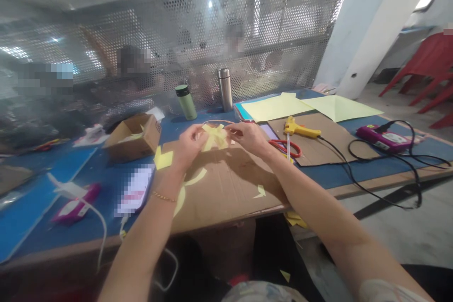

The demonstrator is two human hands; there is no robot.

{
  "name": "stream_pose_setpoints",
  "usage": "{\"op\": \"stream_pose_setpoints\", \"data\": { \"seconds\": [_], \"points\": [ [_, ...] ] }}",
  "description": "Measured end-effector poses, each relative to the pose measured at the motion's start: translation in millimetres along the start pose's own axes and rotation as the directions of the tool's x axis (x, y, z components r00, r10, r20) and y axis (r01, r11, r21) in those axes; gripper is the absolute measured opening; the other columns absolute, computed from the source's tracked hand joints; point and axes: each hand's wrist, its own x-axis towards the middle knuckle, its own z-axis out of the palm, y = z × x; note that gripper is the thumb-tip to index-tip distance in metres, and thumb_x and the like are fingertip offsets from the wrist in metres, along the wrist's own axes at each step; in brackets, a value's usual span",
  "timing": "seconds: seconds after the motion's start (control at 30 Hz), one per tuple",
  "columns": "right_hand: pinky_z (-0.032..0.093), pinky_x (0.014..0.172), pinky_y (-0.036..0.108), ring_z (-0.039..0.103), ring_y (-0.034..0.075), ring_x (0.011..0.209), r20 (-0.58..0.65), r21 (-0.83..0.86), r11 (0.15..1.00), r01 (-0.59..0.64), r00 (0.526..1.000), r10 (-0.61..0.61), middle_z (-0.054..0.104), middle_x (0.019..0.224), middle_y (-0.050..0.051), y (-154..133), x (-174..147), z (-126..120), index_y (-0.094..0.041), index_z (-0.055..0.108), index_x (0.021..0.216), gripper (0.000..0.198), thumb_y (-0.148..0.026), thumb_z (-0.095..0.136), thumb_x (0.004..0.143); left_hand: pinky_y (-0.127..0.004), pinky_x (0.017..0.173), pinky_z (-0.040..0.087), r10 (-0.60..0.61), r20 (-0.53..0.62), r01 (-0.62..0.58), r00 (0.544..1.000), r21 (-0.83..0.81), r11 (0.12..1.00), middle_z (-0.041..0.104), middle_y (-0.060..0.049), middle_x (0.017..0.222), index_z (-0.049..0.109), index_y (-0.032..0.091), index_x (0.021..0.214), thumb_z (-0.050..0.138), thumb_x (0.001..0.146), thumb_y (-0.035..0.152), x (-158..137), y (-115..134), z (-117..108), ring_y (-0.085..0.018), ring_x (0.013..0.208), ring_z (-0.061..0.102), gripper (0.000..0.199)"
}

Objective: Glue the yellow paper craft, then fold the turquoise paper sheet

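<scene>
Between my two hands is a yellow paper flower (216, 138) made of several strips or petals, held over a sheet of cardboard (226, 184). My left hand (191, 144) pinches its left side. At its right edge my right hand (249, 137) has thumb and fingers closed on a petal. Yellow paper scraps (163, 158) lie on the cardboard by my left wrist, with curved offcuts below them. To the right, a yellow glue gun (300, 128) rests on another cardboard piece (325, 151), near orange-handled scissors (288, 147).
A small cardboard box (134, 137) and a phone (136, 188) are on the left. A green tumbler (186, 104) and a steel flask (225, 89) stand at the back. Yellow paper sheets (339, 107) lie far right. A black cord runs to a purple power strip (384, 138).
</scene>
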Motion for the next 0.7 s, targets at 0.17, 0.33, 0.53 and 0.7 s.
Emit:
{"op": "stream_pose_setpoints", "data": {
  "seconds": [0.17, 0.33, 0.53, 0.7],
  "points": [
    [0.053, 0.080, 0.030, 0.071, 0.018, 0.083, -0.075, 0.005, 1.000, 0.024, 0.997, -0.024, 0.081, 0.101, 0.009, 0.7, 0.6, 2.4, -0.019, 0.082, 0.109, 0.026, -0.014, 0.066, 0.089, -0.030, 0.075, 0.047, 0.003, -0.003, -0.003, 1.000, 0.037, 0.999, 0.069, -0.002, 0.091, 0.075, 0.022, 0.111, 0.073, 0.082, 0.036, -0.4, -1.1, -1.0, -0.019, 0.083, 0.059, 0.032],
    [0.051, 0.079, 0.029, 0.068, 0.017, 0.079, -0.107, -0.007, 0.998, 0.059, 0.993, -0.059, 0.078, 0.093, 0.007, 3.5, 1.6, 3.4, -0.018, 0.082, 0.108, 0.024, -0.015, 0.068, 0.089, -0.029, 0.074, 0.046, 0.013, -0.006, -0.013, 1.000, 0.041, 0.999, 0.068, -0.002, 0.091, 0.074, 0.022, 0.112, 0.073, 0.084, 0.037, -1.7, -0.3, 0.7, -0.017, 0.081, 0.058, 0.032],
    [0.051, 0.077, 0.029, 0.066, 0.016, 0.077, -0.093, -0.044, 0.997, 0.056, 0.994, -0.060, 0.077, 0.089, 0.006, 10.5, 8.9, 9.1, -0.020, 0.083, 0.100, 0.022, -0.014, 0.065, 0.087, -0.028, 0.074, 0.046, -0.016, 0.026, 0.017, 1.000, -0.039, 0.999, 0.070, -0.003, 0.091, 0.074, 0.020, 0.108, 0.075, 0.083, 0.042, -1.7, -5.6, 6.5, -0.017, 0.082, 0.059, 0.034],
    [0.049, 0.078, 0.027, 0.068, 0.017, 0.082, -0.012, -0.105, 0.994, 0.030, 0.999, -0.032, 0.078, 0.092, 0.006, 9.8, 10.4, 9.4, -0.019, 0.081, 0.107, 0.025, -0.015, 0.064, 0.090, -0.028, 0.072, 0.048, -0.130, -0.008, 0.128, 0.991, -0.143, 0.981, 0.070, -0.003, 0.089, 0.074, 0.019, 0.103, 0.078, 0.078, 0.042, -1.8, -21.3, 13.2, -0.017, 0.079, 0.060, 0.034]
  ]
}}
